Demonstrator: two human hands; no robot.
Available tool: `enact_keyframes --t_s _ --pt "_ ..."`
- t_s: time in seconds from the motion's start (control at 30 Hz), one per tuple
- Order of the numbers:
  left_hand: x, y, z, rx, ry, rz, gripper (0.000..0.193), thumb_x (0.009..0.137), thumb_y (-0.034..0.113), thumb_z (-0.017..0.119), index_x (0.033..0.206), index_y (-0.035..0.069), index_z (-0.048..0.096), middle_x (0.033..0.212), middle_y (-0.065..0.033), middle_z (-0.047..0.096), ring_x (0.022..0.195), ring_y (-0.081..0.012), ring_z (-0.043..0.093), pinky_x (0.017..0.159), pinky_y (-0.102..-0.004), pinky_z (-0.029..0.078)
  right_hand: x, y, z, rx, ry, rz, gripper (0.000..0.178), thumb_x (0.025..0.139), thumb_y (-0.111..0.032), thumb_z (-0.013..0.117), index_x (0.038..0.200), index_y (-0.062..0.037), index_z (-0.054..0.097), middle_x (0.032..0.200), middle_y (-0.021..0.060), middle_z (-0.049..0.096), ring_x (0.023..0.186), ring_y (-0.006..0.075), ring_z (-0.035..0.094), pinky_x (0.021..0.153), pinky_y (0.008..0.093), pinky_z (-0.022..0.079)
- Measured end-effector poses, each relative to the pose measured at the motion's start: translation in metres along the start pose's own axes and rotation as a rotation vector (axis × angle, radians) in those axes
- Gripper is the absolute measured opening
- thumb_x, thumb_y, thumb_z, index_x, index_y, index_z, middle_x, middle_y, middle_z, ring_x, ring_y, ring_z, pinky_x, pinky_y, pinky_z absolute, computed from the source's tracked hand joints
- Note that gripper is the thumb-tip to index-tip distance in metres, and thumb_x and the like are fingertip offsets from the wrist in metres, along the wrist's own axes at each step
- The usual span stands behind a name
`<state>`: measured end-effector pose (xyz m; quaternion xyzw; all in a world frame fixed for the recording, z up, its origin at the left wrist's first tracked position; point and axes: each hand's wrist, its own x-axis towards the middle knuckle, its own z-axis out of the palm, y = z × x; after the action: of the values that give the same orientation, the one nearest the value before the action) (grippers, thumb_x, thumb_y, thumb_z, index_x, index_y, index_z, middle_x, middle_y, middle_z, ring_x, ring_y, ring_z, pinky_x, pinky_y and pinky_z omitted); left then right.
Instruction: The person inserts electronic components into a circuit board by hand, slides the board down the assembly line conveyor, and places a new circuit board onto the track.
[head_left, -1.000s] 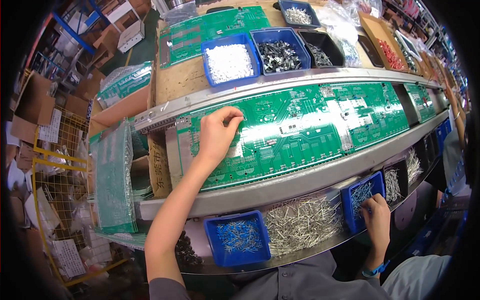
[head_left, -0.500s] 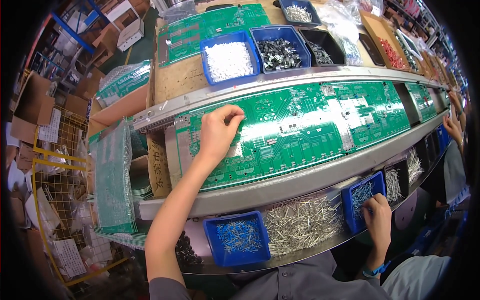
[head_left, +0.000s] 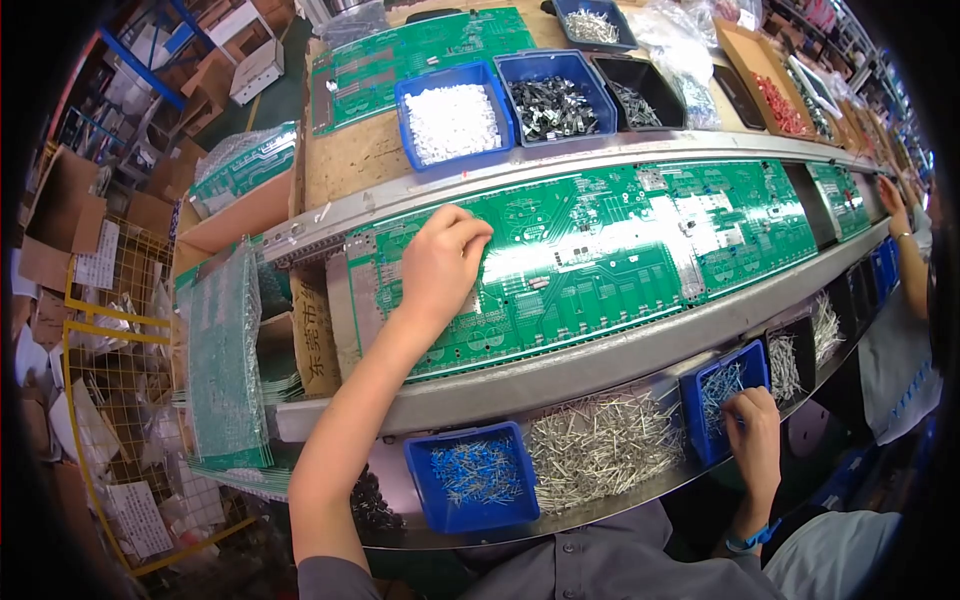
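My left hand (head_left: 440, 260) is over the left part of a long green circuit board (head_left: 590, 255) lying between metal rails. Its thumb and index finger are pinched together close to the board; anything between them is too small to make out. My right hand (head_left: 757, 430) is at the near right edge of a blue bin (head_left: 697, 425) holding thin light-blue leaded components (head_left: 718, 388). Its fingers are curled and closed, and whatever they hold is hidden. Near the board's middle sit a few small mounted parts.
Along the near rail are a blue bin (head_left: 430, 500) of blue leaded parts, a pile of metal-legged components (head_left: 600, 450) and small black parts (head_left: 375, 505). Beyond the far rail stand bins of white (head_left: 455, 125) and dark parts (head_left: 555, 108). Another person's hand (head_left: 893, 197) is at the far right.
My left hand has turned slightly, its pinched fingers staying near the same spot on the board. My right hand has barely moved. The other person's hand at the right has moved farther away.
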<state>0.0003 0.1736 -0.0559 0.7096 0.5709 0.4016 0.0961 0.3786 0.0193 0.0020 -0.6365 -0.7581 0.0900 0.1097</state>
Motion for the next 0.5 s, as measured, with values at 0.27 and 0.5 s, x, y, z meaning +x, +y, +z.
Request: enact_keyframes --t_s 0.27,0.5 --pt "-0.003 0.016 -0.025 0.046 0.005 0.031 0.007 0.078 0.002 0.068 0.084 0.003 0.066 0.082 -0.0077 0.060 0.068 -0.0216 0.061 0.059 -0.0333 0.048 0.001 -0.001 -0.012 0.004 0.004 -0.021 0.010 0.070 0.005 0.061 0.079 -0.0004 0.060 0.077 0.0127 0.055 0.077 0.0306 0.053 0.070 0.0375 0.042" --pt "-0.064 0.081 -0.083 -0.190 -0.583 0.126 0.006 0.080 0.007 0.065 0.082 0.001 0.064 0.077 -0.0125 0.059 0.070 -0.0301 0.060 0.064 -0.0394 0.049 0.005 0.006 -0.007 -0.186 -0.046 -0.097 0.012 0.066 0.004 0.060 0.076 -0.0020 0.063 0.077 0.0104 0.051 0.076 0.0283 0.049 0.071 0.0374 0.040"
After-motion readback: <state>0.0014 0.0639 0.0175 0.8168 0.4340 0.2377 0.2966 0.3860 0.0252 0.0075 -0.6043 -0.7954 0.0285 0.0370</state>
